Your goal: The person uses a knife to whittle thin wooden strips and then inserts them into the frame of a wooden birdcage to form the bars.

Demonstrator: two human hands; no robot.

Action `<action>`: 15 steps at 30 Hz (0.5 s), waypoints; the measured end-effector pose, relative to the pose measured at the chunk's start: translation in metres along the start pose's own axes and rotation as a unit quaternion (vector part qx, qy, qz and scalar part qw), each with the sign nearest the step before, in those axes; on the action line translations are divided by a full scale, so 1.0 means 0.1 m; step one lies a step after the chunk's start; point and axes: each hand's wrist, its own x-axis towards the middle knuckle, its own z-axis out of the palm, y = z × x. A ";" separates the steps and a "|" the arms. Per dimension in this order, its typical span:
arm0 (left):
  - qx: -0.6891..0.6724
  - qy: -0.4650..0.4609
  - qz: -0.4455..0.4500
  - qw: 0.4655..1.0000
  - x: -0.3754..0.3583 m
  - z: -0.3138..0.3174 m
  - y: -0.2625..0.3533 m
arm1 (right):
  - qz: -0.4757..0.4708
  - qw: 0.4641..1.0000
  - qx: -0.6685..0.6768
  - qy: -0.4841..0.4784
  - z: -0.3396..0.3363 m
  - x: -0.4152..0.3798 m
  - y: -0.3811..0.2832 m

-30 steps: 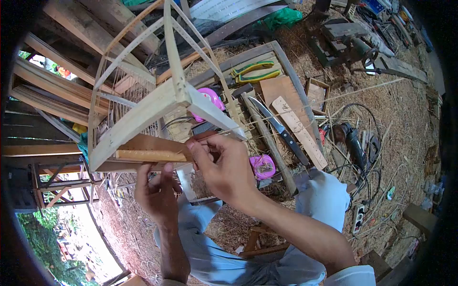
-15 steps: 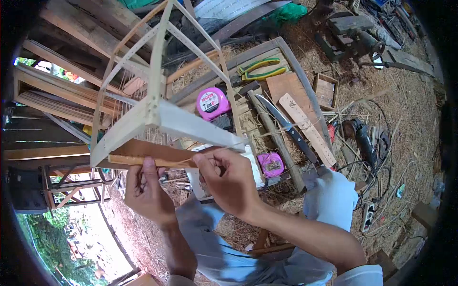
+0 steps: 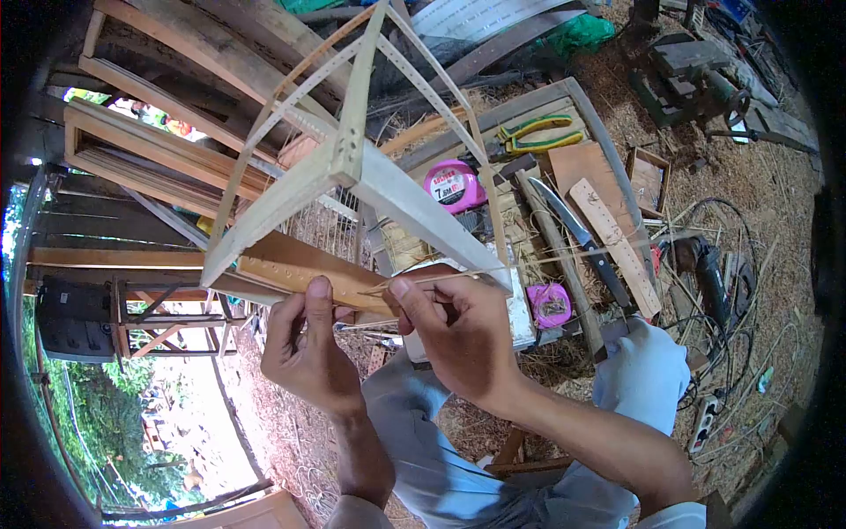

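A pale wooden cage frame (image 3: pixel 348 159) with drilled slats and thin sticks stands tilted in front of me. At its lower end is a brown wooden board (image 3: pixel 300 264) with a row of small holes. My left hand (image 3: pixel 313 348) is closed at the board's lower edge, thumb up against its face and fingers curled, partly hidden. My right hand (image 3: pixel 463 339) pinches a thin wooden strip (image 3: pixel 573 253) between thumb and forefinger. The strip's pointed tip lies over the board, between both hands, and its long end runs off to the right.
Beyond the frame, a low bench (image 3: pixel 577 101) holds a pink tape measure (image 3: pixel 454 186), yellow-green pliers (image 3: pixel 542 134), a knife (image 3: pixel 582 234) and a drilled strip of wood (image 3: pixel 614 247). A pink roll (image 3: pixel 549 305) sits nearer. On the right are a power tool (image 3: pixel 701 264) and a power strip (image 3: pixel 703 423).
The view has shifted, so the frame and both hands appear farther right. The board's face with its holes shows more now, and the strip's tip is visible at my right fingertips.
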 end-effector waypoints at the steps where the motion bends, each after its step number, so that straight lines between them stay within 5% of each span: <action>1: -0.008 0.002 0.005 1.000 -0.01 0.01 0.01 | -0.011 1.000 0.024 -0.005 0.02 0.00 0.02; 15: -0.022 -0.005 -0.008 1.000 -0.05 0.03 0.01 | 0.024 0.997 0.064 -0.040 -0.02 0.01 0.00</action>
